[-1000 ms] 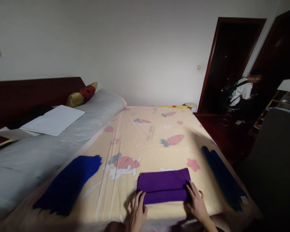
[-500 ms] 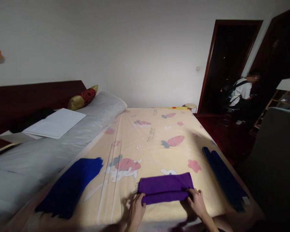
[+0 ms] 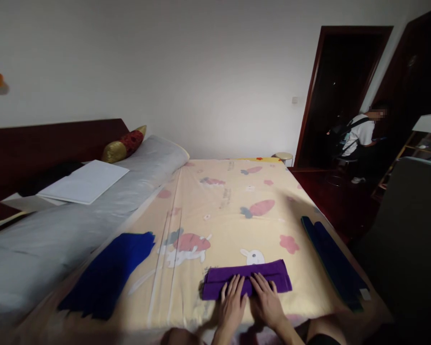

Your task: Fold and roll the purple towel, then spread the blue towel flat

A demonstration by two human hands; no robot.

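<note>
A purple cloth lies folded into a narrow strip near the front edge of the bed. My left hand and my right hand rest flat side by side on the middle of the strip, fingers spread and pointing away from me. Neither hand grips anything. A blue cloth lies spread out on the bed to the left of my hands. A dark blue folded cloth lies along the bed's right edge.
The sheet has a carrot and rabbit print. A grey bolster with a white board and a gold and red cushion runs along the left. A person sits by the dark doorway at the right.
The purple cloth has been folded once more into a narrower strip. Both hands moved from its two ends to its middle and now lie flat on it.
</note>
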